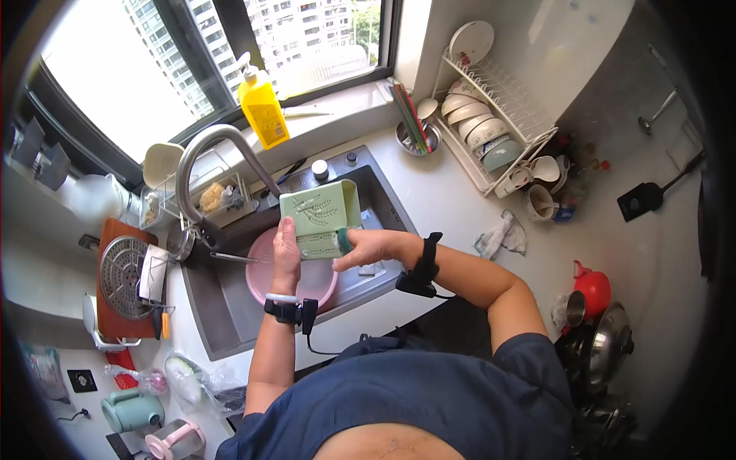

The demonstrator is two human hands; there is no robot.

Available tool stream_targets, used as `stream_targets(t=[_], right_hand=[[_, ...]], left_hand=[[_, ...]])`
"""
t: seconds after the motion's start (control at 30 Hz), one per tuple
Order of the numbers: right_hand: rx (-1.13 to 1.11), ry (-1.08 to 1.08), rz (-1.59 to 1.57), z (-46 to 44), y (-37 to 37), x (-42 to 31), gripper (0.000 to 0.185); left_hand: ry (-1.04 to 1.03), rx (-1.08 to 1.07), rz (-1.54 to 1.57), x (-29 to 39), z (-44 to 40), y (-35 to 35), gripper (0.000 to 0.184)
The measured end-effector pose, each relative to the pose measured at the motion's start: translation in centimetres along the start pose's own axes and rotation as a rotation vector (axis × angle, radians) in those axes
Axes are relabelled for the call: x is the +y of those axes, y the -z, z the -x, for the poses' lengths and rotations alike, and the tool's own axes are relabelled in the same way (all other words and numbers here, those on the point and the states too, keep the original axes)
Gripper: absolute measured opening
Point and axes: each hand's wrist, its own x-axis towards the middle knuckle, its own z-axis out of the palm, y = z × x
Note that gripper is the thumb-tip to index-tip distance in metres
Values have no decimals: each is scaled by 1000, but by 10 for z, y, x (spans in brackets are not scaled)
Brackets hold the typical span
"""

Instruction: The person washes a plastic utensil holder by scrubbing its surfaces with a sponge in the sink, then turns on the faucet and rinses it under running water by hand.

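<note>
Over the sink I hold a light green plastic utensil holder [313, 212] with a leaf pattern and rows of small holes. My left hand [286, 249] grips its near left side, thumb pressed on the front. At the lower right of the holder, my right hand [364, 248] is closed on a small green-and-white scrubbing pad [343, 241], pressed against the surface; the fingers partly hide it. Below both hands, a pink basin [264, 290] sits in the sink [218, 326]. A metal utensil handle [232, 257] leans over the basin's left rim.
The curved faucet [184, 172] arches just left of the holder. A yellow pump bottle [263, 111] stands on the sill. To the right are a dish rack [502, 88] with bowls, a metal bowl [418, 139] and a crumpled cloth [502, 234]. A cutting board [115, 303] leans at left.
</note>
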Motion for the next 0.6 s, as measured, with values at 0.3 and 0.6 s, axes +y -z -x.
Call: stream_targets(t=[0.3, 0.6], right_hand=[[247, -6, -598, 15, 19, -5, 26], [62, -8, -632, 30, -1, -26, 33]], left_hand=[[-2, 8, 102, 7, -16, 9, 47], [-35, -22, 140, 11, -18, 6, 45]])
